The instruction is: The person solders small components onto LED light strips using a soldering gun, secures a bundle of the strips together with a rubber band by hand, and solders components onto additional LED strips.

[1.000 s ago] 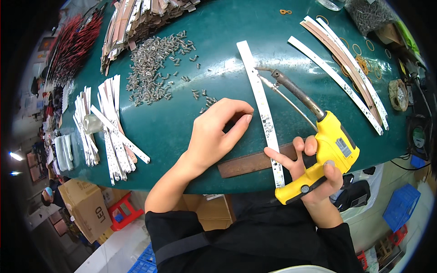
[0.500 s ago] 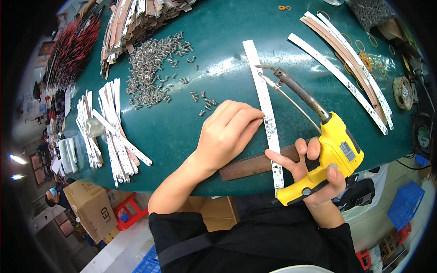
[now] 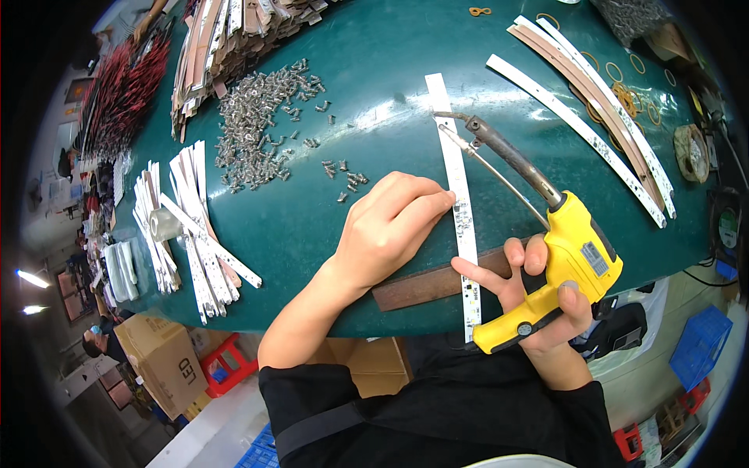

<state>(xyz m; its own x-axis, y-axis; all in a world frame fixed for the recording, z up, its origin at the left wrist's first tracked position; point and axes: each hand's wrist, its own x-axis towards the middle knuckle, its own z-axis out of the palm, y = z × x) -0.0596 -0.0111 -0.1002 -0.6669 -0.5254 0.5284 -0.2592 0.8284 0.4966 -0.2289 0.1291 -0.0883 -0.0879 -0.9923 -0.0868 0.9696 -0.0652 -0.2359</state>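
Observation:
My left hand has its thumb and fingers pinched together at the left edge of a white circuit board strip; anything between the fingertips is too small to make out. Around the handle of a yellow soldering gun my right hand is closed, its index finger stretched out to the strip's right edge. The gun's bent dark tip and a thin metal tube beside it reach over the upper part of the strip. Small components dot the strip's middle and near end. It crosses over a rusty brown metal bar.
Small metal parts lie heaped at the upper left. Bundled strips are at the left, with a larger stack behind. Several long strips and rubber bands lie at the right. An open cardboard box stands below the table edge.
The strip's far end has swung slightly to the right, so the strip stands a little straighter. Both hands and the soldering gun keep nearly the same pose; the whole view has shifted slightly.

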